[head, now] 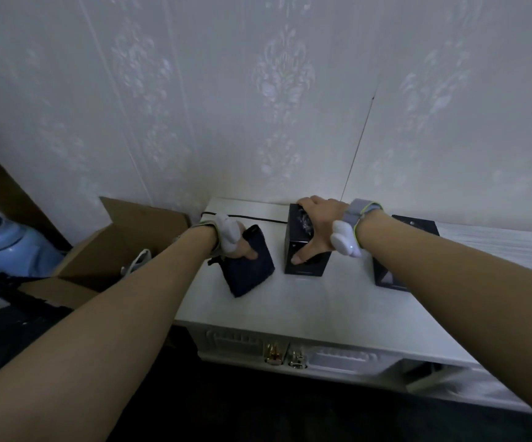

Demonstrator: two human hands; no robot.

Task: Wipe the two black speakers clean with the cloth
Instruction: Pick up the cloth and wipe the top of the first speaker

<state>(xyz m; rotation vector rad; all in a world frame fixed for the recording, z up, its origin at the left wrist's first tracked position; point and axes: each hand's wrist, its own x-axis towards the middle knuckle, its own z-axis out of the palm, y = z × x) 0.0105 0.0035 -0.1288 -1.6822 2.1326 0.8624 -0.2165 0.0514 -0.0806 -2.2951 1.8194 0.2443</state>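
So my right hand [314,229] is draped over the top of the nearer black speaker [306,250], fingers curled over the back edge and thumb down its front face, basically gripping it upright on the white table [322,301]. Left hand [240,245] holds the dark cloth [250,269], thumb pinching it from above, and the cloth hangs down w/ its lower corner touching the table just left of that speaker, not on it. The 2nd speaker [411,250] sits off to the right, mostly hidden behind my right forearm. Thin black cable [248,217] runs along the wall behind them. Cardboard box [124,247] sits left of the table, w/ a blue jug [12,247] beyond it.
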